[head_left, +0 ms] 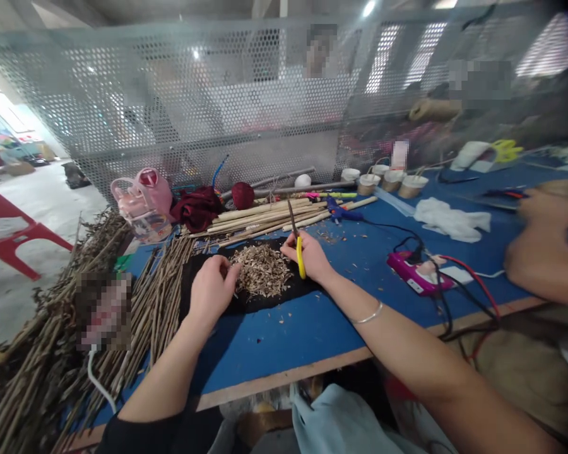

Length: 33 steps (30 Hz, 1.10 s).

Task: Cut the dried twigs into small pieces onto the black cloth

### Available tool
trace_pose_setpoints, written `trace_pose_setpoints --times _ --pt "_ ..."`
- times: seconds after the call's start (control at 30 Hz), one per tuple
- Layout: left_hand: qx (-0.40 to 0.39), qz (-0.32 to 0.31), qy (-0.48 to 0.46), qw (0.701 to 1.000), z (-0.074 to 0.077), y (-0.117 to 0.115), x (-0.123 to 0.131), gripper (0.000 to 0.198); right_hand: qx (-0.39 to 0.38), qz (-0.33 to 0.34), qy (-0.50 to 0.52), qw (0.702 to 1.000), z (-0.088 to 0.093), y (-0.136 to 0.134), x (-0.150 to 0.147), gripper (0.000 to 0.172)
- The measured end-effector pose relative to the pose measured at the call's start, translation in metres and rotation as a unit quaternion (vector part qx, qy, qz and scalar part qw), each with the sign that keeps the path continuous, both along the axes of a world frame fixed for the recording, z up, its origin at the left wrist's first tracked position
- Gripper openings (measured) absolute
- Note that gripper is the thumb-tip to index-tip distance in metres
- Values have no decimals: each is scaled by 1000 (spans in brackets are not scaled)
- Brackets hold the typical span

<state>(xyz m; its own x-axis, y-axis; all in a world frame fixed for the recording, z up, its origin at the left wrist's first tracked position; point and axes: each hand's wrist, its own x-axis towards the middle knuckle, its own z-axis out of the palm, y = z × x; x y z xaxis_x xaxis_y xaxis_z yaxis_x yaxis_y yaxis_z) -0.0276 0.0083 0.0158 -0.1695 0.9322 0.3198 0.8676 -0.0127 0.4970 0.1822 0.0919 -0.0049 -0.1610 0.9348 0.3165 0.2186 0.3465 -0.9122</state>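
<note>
A pile of small wood chips (261, 270) lies on a black cloth (250, 299) on the blue table (312, 321). My left hand (211, 289) rests at the pile's left edge, fingers curled in a pinch on something I cannot make out. My right hand (308, 255) sits at the pile's right edge and grips yellow-handled scissors (298, 243), blades pointing up and away.
Bundles of dry twigs (76, 328) cover the table's left end. Peeled sticks (269, 214), a red yarn ball (243, 195), a pink bottle (147, 192), small cups (383, 180), a glue gun (341, 213), a pink power strip (416, 272) and white cloth (452, 219) lie beyond. Another person's arm (544, 246) is at right.
</note>
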Motion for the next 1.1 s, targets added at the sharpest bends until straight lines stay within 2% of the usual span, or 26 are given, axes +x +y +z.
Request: trace_pose_setpoints --times 0.03,0.13,0.23,0.4,0.53,0.67,0.73,0.83,0.97,1.1 --pt "4 -31 -49 998 1 -2 9 33 7 20 -3 1000 3 -5 -3 20" --pt "-64 -140 -191 969 -2 -4 31 34 20 85 0 996 9 -21 -14 16" --pt "-93 -183 -267 942 -13 -3 42 40 -8 117 0 993 12 -34 -22 17" --pt "-88 -152 -325 929 -26 -5 38 35 -42 123 20 991 10 -43 -27 16" --pt "-122 -176 -349 912 -28 -8 40 33 -64 133 60 987 7 -44 -30 18" --pt "-137 -167 -402 890 -27 -9 46 30 -89 149 64 983 8 -44 -30 24" --pt "-127 -151 -432 880 -25 -9 47 30 -90 132 21 987 9 -42 -26 26" --pt "-85 -121 -459 876 -23 -9 46 31 -67 111 -113 985 11 -37 -15 32" --pt "-13 -98 -463 881 -21 -11 43 29 -4 97 -290 952 14 -36 -7 45" --pt "7 -98 -489 867 -20 -12 44 27 12 114 -323 940 17 -43 -9 56"
